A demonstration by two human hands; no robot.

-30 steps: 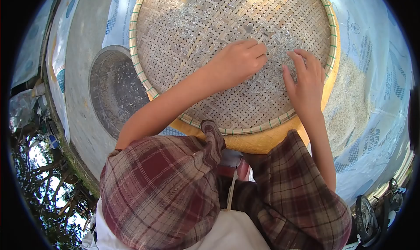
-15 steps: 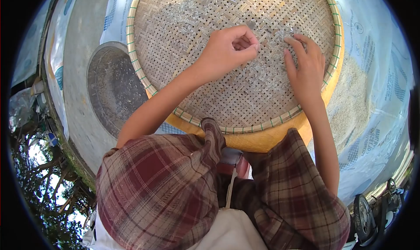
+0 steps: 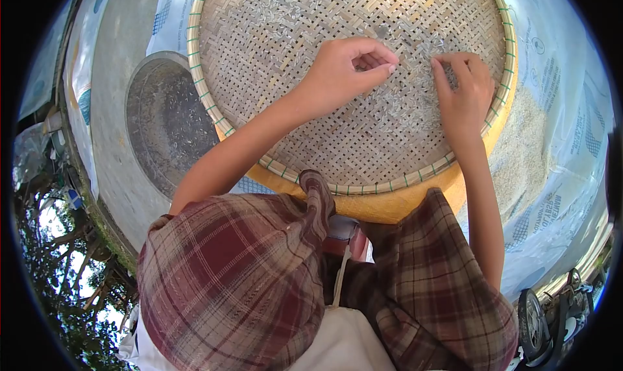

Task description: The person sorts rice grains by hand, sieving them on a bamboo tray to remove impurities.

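A round woven bamboo tray (image 3: 337, 157) lies in front of my knees, its rim bound with green ties. Loose rice grains (image 3: 402, 105) are scattered over its weave, thicker near the middle and the upper left. My left hand (image 3: 354, 69) is above the tray's middle, thumb and forefinger pinched together at the tips; anything between them is too small to make out. At the tray's right side my right hand (image 3: 464, 89) has its thumb and forefinger brought together close over the grains. Whether a grain sits in that pinch cannot be seen.
Under the tray shows a yellow rounded support (image 3: 376, 209). A dark basin (image 3: 162, 121) with some grains stands to the left on the concrete. On the right, a pile of grain (image 3: 522, 150) lies on printed plastic sheeting (image 3: 571, 98). A motorbike wheel (image 3: 533, 325) is at lower right.
My left hand has shifted slightly right, still pinched. My right hand has moved a little right, and its fingers have drawn in from spread to thumb and forefinger together.
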